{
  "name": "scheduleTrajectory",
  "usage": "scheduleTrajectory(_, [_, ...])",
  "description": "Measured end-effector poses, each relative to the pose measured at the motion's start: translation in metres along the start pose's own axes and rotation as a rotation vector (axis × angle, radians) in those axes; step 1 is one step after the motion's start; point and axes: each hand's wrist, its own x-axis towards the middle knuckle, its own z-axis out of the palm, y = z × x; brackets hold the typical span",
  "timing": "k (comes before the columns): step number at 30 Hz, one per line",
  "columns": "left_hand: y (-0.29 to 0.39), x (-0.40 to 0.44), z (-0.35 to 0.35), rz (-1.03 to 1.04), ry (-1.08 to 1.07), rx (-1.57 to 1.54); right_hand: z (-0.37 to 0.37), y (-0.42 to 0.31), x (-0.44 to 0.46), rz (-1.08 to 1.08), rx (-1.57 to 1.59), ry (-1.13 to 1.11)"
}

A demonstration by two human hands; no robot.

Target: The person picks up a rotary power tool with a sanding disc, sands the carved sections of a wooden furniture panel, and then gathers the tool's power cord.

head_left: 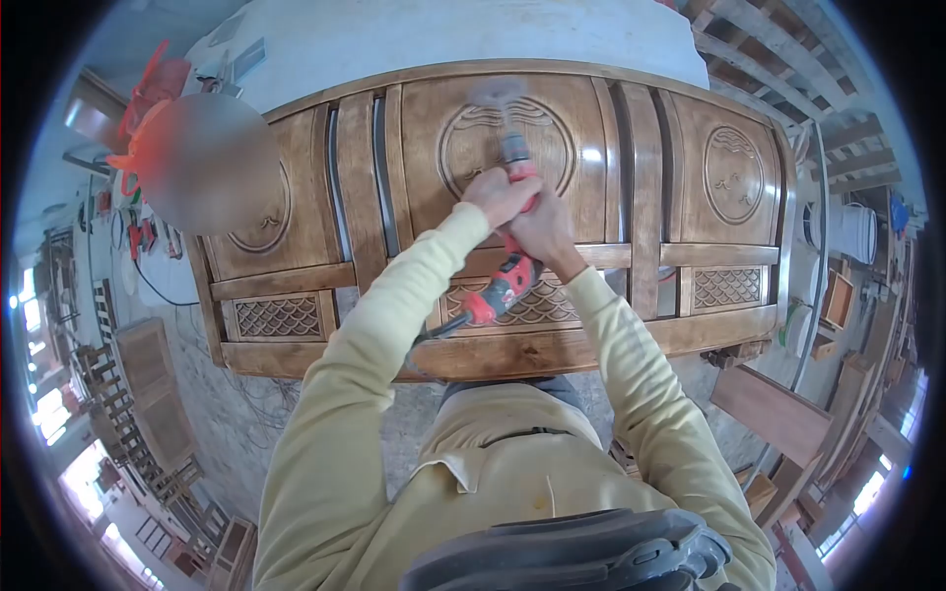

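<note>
My left hand (501, 195) is wrapped round the front of a red and dark grey corded power drill (503, 286). My right hand (544, 232) grips the same tool just behind it, with the two hands touching. A grey metal chuck (514, 148) points away from me. At its far end the round attachment (498, 92) is smeared by motion, over the top of the carved circle on the middle panel. The panel belongs to a large brown wooden headboard (424, 108) lying flat before me. The drill's rear end and dark cord (443, 328) hang toward my body.
A pale covered surface (473, 34) lies beyond the headboard. Red tools (143, 236) and a cable are at the left, near a blurred round patch edged in orange-red. Wooden panels (153, 389) stand at the left, and a board (772, 414) lies at the right.
</note>
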Motion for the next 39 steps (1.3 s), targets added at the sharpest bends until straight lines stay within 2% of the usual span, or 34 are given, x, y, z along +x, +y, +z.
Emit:
scheduleTrajectory(2, [-0.031, 0.003, 0.000, 0.035, 0.140, -0.131, 0.006, -0.015, 0.002, -0.036, -0.098, -0.066])
scheduleTrajectory(4, [-0.054, 0.015, 0.010, 0.028, 0.159, -0.183, 0.005, -0.019, 0.004, -0.035, -0.087, -0.093])
scheduleTrajectory(6, [-0.043, 0.013, 0.007, 0.015, 0.196, -0.248, 0.005, -0.019, 0.004, -0.048, -0.087, -0.134])
scheduleTrajectory(8, [-0.025, 0.013, 0.008, 0.004, 0.061, -0.078, 0.003, -0.014, 0.000, 0.024, -0.079, -0.014])
scheduleTrajectory(11, [-0.027, 0.004, 0.019, -0.012, 0.111, -0.099, 0.002, 0.004, 0.006, -0.024, -0.083, -0.079])
scheduleTrajectory(13, [-0.035, -0.001, 0.026, 0.054, 0.183, -0.185, -0.015, -0.014, 0.002, -0.114, -0.149, -0.141])
scheduleTrajectory(15, [-0.039, 0.005, 0.029, 0.259, 0.237, 0.121, -0.017, -0.015, 0.008, -0.095, -0.174, -0.174])
scheduleTrajectory(16, [-0.040, 0.010, 0.032, 0.257, 0.236, 0.122, -0.015, -0.013, 0.007, -0.094, -0.173, -0.176])
scheduleTrajectory(18, [-0.006, 0.002, 0.016, -0.024, 0.135, -0.065, -0.007, -0.007, 0.007, -0.020, -0.119, -0.071])
scheduleTrajectory(22, [-0.014, -0.007, 0.011, -0.022, 0.096, -0.080, -0.003, -0.003, 0.000, -0.038, -0.104, -0.068])
scheduleTrajectory(25, [-0.039, -0.013, 0.028, 0.027, 0.175, -0.066, -0.009, -0.007, 0.004, -0.109, -0.168, -0.195])
scheduleTrajectory(27, [-0.051, -0.007, 0.055, -0.034, 0.366, -0.355, -0.019, -0.002, 0.005, -0.185, -0.207, -0.269])
scheduleTrajectory(29, [-0.038, -0.003, 0.052, -0.026, 0.339, -0.380, -0.018, 0.004, 0.006, -0.102, -0.183, -0.211])
scheduleTrajectory(31, [-0.013, 0.011, 0.027, 0.037, 0.063, -0.094, -0.016, 0.005, 0.011, -0.036, -0.158, -0.162])
scheduleTrajectory(32, [0.004, 0.008, 0.015, -0.039, -0.013, -0.057, -0.015, 0.005, 0.010, -0.041, -0.151, -0.104])
scheduleTrajectory(33, [-0.008, 0.016, 0.019, -0.054, -0.008, -0.063, -0.014, 0.005, 0.010, -0.045, -0.143, -0.049])
scheduleTrajectory(35, [-0.032, 0.025, 0.031, 0.134, 0.058, 0.074, -0.024, 0.000, 0.018, -0.083, -0.162, -0.089])
scheduleTrajectory(36, [-0.019, 0.008, 0.034, -0.024, 0.157, -0.080, -0.031, -0.004, 0.023, -0.145, -0.227, -0.181])
scheduleTrajectory(37, [-0.020, 0.000, 0.050, -0.034, 0.154, -0.080, -0.039, -0.009, 0.025, -0.207, -0.291, -0.270])
scheduleTrajectory(39, [-0.027, -0.008, 0.092, -0.121, 0.450, -0.652, -0.056, -0.012, 0.020, -0.276, -0.364, -0.352])
